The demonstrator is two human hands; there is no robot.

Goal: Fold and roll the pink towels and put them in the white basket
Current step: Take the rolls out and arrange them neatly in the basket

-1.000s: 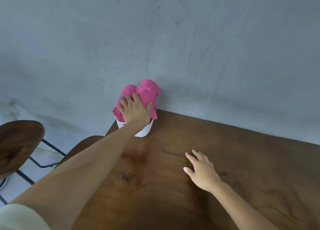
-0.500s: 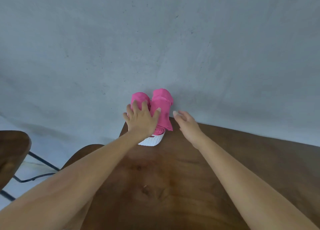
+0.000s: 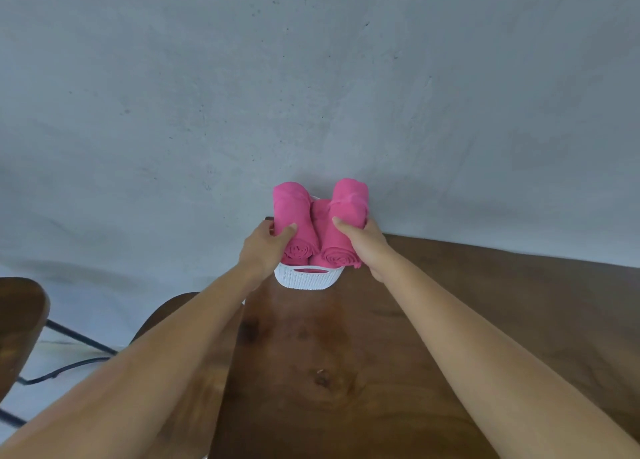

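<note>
- We are looking down at a white basket (image 3: pixel 304 277) standing at the far left corner of a wooden table (image 3: pixel 450 320), against a grey wall (image 3: pixel 311 78).
- Three rolled pink towels are lying in the basket, their spiral ends facing us. There is a left roll (image 3: pixel 292 213), a middle roll (image 3: pixel 319 211) sitting lower between the others, and a right roll (image 3: pixel 346 213).
- We are judging the task to be nearly done, since all the folding and rolling we can see is finished. What seems left is settling the two outer rolls down and letting go.
- At the far left, off the table, part of a dark wooden stool (image 3: pixel 20 320) is showing.
- The left arm is reaching forward, nearly straight. The left hand (image 3: pixel 263 247) is grasping the left roll, with the thumb pressing its top and the fingers wrapping round its outer side.
- The right arm is mirroring it. The right hand (image 3: pixel 363 244) is clasping the right roll, with the thumb on top and the fingers curling behind the outer side.
- Both outer rolls are rising above the basket rim, tilting towards the wall.
</note>
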